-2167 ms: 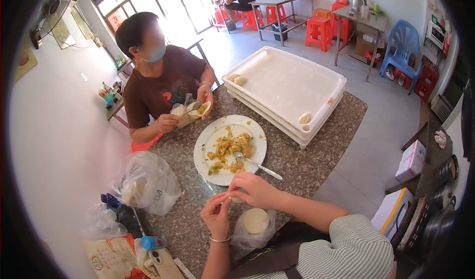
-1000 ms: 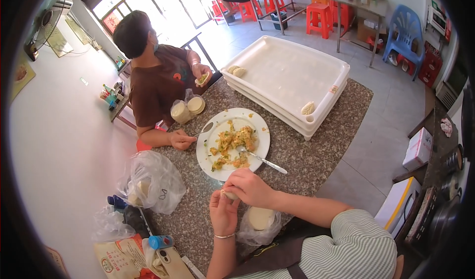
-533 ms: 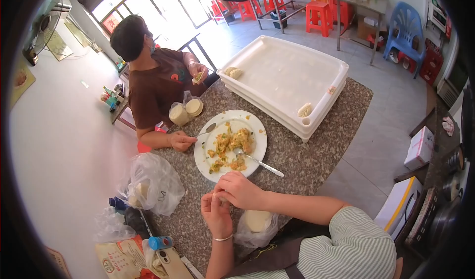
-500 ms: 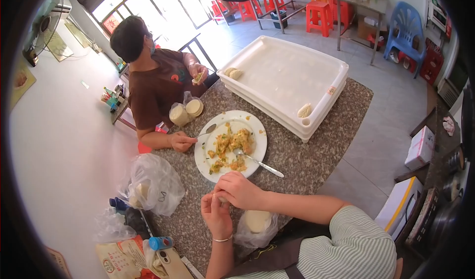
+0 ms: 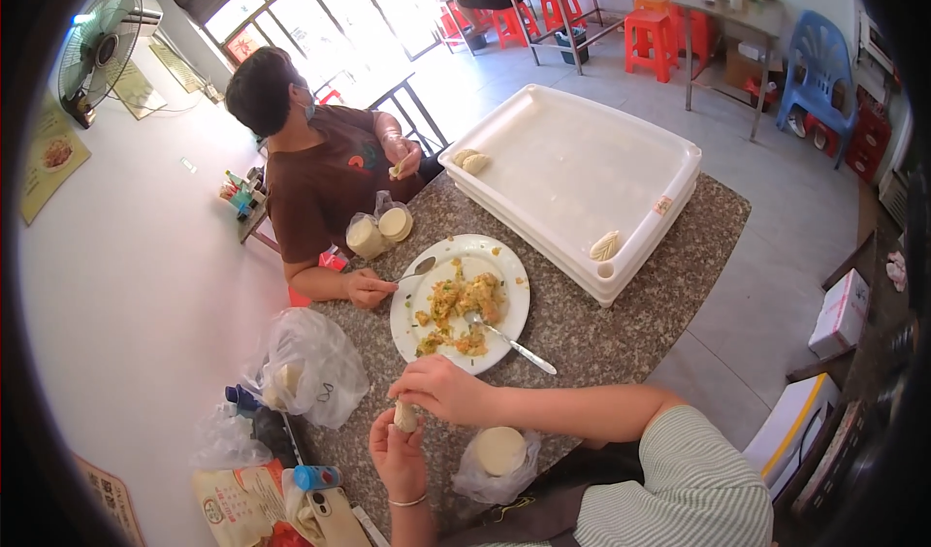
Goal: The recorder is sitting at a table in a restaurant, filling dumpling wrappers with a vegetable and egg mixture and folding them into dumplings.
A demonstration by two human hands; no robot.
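Pinching the pale dumpling from below, my left grip holds it above the tabletop, just on the near side of the white plate. My right grip rests its fingertips at the dumpling's upper end; whether they press together there I cannot tell. For what looks like closing the seam, I judge light, even support from the left best, with small overlapping pinches from the right, since such soft dough would probably tear if squeezed hard.
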